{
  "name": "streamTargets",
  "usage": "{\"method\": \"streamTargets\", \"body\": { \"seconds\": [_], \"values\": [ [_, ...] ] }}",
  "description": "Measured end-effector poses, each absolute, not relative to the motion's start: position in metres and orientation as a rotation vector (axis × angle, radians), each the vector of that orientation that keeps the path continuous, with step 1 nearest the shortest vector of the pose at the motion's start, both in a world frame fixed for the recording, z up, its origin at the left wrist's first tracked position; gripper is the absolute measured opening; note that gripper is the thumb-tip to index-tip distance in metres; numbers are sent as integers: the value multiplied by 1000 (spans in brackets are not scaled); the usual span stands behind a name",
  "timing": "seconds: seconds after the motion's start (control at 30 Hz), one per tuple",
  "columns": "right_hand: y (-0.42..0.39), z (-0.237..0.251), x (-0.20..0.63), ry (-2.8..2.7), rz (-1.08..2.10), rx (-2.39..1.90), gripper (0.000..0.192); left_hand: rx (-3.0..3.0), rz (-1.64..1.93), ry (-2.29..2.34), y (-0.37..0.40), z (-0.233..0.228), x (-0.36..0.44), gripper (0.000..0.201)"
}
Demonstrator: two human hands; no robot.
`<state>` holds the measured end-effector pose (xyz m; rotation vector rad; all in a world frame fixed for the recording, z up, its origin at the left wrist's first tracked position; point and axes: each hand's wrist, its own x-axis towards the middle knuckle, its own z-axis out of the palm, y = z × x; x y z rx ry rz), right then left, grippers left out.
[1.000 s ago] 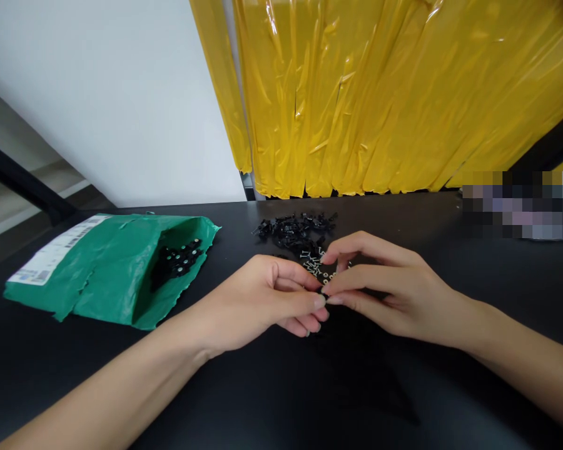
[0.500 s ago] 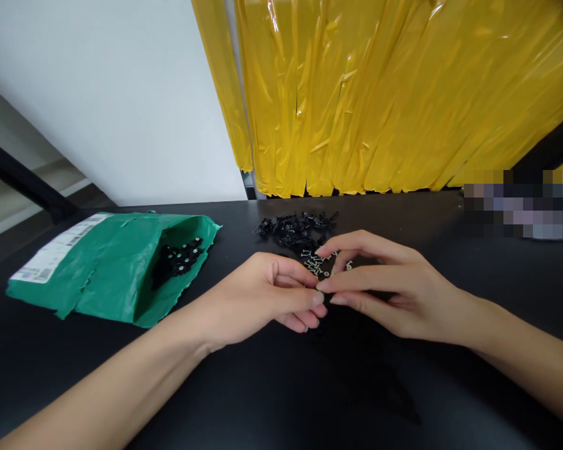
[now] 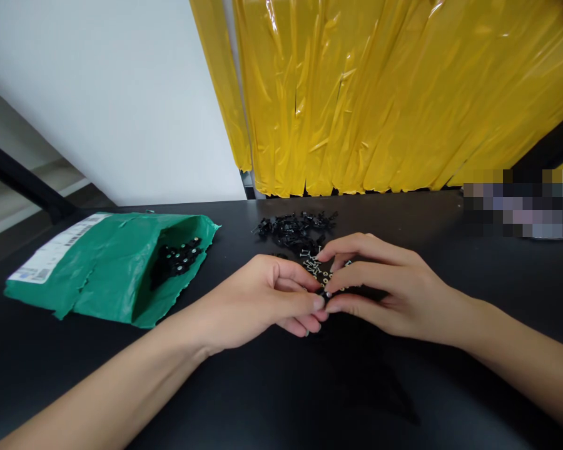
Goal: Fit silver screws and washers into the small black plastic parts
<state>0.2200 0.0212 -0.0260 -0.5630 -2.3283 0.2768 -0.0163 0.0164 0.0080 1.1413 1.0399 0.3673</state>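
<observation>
At the far left of the black bench (image 3: pixel 75 375) we see a torn green mailer bag (image 3: pixel 107 269) lying flat, a white printed label (image 3: pixel 51 250) on its upper left corner. Its open, ragged mouth faces right, and a cluster of small black parts with pale round tops (image 3: pixel 178 259) sits inside it.

Moving right, our left hand (image 3: pixel 263 303) rests low over the bench, forearm coming in from the lower left. Its fingers (image 3: pixel 315 302) are drawn together, thumb against forefinger, pinching a tiny dark piece (image 3: pixel 326 295) just where the two hands meet. The piece is too small for us to tell its shape.

Just beyond the fingertips lies a scatter of small silvery screws (image 3: pixel 316 265), and behind that, farther back on the bench, a loose pile of black parts (image 3: pixel 295 228).

Our right hand (image 3: pixel 389 290) comes in from the right, its fingers (image 3: pixel 331 287) likewise closed on the same tiny piece, touching those of the left hand, with the forefinger arched above the screws.

Behind the bench hang strips of yellow plastic curtain (image 3: pixel 380 94), beside a white wall (image 3: pixel 112 94).
</observation>
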Motion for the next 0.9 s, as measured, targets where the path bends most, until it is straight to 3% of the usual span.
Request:
{"method": "streamTargets", "body": {
  "seconds": [0.13,0.3,0.47,0.8,0.9],
  "values": [
    [21,-26,220,-2330,263,-542,17,1143,377,1040,17,8,-16,15],
    [21,-28,218,-2317,223,-568,5,1143,394,1028,16,4,-18,16],
    [23,-29,221,-2335,274,-525,18,1184,399,1024,16,5,-19,15],
    [21,-29,215,-2281,252,-552,5,1157,438,1033,15,6,-15,10],
    [22,-29,215,-2256,411,-556,24,1119,439,979,16,6,-18,9]
  ]
}}
